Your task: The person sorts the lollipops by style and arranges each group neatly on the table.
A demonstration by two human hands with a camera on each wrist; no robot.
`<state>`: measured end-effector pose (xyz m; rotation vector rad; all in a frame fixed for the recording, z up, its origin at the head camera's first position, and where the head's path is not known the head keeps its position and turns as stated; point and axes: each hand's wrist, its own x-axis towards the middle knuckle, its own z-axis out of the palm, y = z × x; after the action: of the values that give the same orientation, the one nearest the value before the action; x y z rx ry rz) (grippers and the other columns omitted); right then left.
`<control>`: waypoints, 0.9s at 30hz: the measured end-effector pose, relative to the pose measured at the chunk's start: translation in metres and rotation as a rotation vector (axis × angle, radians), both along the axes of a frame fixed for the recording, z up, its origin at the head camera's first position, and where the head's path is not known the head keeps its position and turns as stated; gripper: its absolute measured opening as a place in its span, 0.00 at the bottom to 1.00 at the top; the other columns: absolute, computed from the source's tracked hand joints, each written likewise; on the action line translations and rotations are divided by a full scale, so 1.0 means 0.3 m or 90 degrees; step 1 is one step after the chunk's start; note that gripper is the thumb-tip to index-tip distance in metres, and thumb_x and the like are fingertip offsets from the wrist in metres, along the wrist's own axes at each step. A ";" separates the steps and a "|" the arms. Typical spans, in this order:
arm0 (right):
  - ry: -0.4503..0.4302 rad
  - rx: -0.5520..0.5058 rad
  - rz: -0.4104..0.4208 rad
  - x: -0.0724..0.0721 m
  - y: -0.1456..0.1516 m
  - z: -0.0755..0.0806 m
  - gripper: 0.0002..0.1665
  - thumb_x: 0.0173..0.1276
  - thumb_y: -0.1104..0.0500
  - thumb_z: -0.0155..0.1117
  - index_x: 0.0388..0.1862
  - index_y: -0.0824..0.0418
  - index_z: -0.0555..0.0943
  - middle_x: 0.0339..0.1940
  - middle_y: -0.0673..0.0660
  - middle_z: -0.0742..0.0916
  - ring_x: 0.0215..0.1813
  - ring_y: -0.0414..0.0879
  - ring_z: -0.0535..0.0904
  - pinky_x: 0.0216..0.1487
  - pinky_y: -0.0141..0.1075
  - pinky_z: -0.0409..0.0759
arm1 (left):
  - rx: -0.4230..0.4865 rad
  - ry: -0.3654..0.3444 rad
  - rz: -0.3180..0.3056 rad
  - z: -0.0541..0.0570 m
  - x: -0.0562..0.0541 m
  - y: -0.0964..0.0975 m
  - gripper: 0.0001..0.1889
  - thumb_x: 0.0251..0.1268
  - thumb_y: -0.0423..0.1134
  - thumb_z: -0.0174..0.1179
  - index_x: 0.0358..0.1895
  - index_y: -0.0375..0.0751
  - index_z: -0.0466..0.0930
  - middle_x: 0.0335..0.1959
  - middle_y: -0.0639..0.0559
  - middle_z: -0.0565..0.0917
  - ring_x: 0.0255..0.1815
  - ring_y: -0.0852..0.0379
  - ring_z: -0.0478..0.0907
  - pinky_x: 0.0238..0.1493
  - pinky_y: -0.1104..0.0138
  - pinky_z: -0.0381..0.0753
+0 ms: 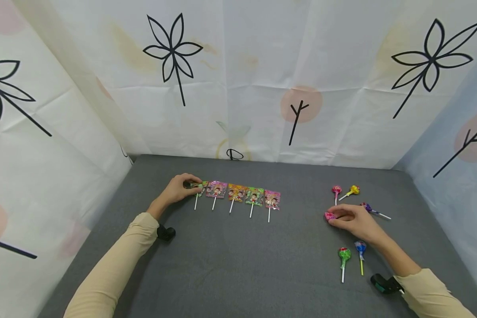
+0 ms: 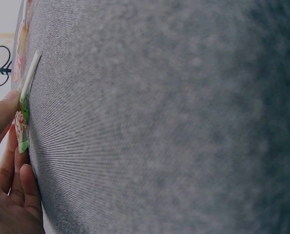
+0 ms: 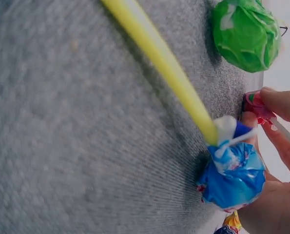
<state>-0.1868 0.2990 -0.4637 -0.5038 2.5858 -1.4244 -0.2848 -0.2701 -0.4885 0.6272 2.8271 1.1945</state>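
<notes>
At the left end of a row of flat wrapped lollipops, my left hand (image 1: 181, 187) pinches a green-wrapped flat lollipop (image 1: 200, 190). Its white stick (image 2: 31, 73) sticks out past the thumb in the left wrist view. Beside it in the row lie a pink flat lollipop (image 1: 216, 189), an orange one (image 1: 236, 192), a green one (image 1: 254, 196) and another pink one (image 1: 272, 199). Over on the right, my right hand (image 1: 355, 219) holds a pink round lollipop (image 1: 330, 216) between thumb and fingers, its white stick (image 3: 287, 133) pointing back toward the palm.
Around my right hand lie a red-pink round lollipop (image 1: 337, 189), a yellow one (image 1: 354, 190), a purple one (image 1: 366, 207), a green one (image 1: 344, 254) and a blue one (image 1: 360, 247) with a yellow stick. The grey tabletop (image 1: 238, 265) meets a printed white cloth (image 1: 254, 66) behind.
</notes>
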 end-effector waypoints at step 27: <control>-0.062 -0.130 0.036 -0.083 -0.230 0.040 0.18 0.72 0.62 0.69 0.55 0.70 0.76 0.49 0.66 0.83 0.45 0.63 0.84 0.43 0.41 0.80 | -0.002 0.017 0.006 -0.006 0.004 0.003 0.13 0.66 0.34 0.71 0.52 0.35 0.86 0.50 0.41 0.82 0.50 0.42 0.78 0.50 0.48 0.75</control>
<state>-0.2117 0.2301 -0.4516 -0.5157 2.3467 -1.6585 -0.2836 -0.2692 -0.4902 0.6339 2.8564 1.1919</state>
